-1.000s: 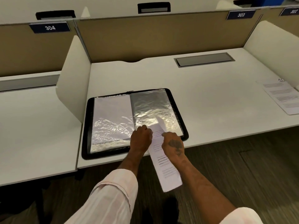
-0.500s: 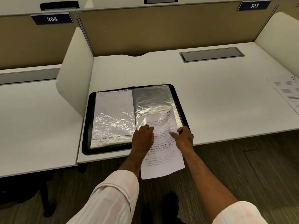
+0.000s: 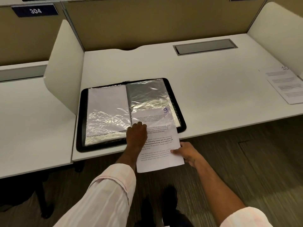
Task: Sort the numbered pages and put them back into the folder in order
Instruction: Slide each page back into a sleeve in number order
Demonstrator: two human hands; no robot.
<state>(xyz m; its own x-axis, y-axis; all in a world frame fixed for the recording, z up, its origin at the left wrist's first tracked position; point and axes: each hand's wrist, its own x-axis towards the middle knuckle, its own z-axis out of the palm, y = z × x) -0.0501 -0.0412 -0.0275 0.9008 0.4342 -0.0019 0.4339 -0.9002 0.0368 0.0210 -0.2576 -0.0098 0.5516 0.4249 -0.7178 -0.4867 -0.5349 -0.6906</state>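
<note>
A black folder (image 3: 81, 122) lies open at the desk's front edge. Its left plastic sleeve (image 3: 106, 110) holds a white page. The page numbered 9 (image 3: 158, 145) is partly inside the right sleeve (image 3: 147, 95), top end in, and its lower half hangs over the desk edge. My left hand (image 3: 136, 135) is at the right sleeve's lower opening, fingers curled on the plastic there. My right hand (image 3: 188, 154) pinches page 9 at its lower right edge, thumb on top. Page 10 (image 3: 285, 86) lies alone at the desk's far right.
White side dividers (image 3: 65, 69) stand at both ends of the desk (image 3: 205, 95), with a tan back panel behind. A grey cable hatch (image 3: 205, 48) is set in the desk at the back right. A neighbouring desk (image 3: 29, 122) adjoins on the left.
Page 9 turned square and slid up into the right sleeve. My right hand shifted from the page's middle down to its lower right edge. My left hand stayed at the sleeve opening.
</note>
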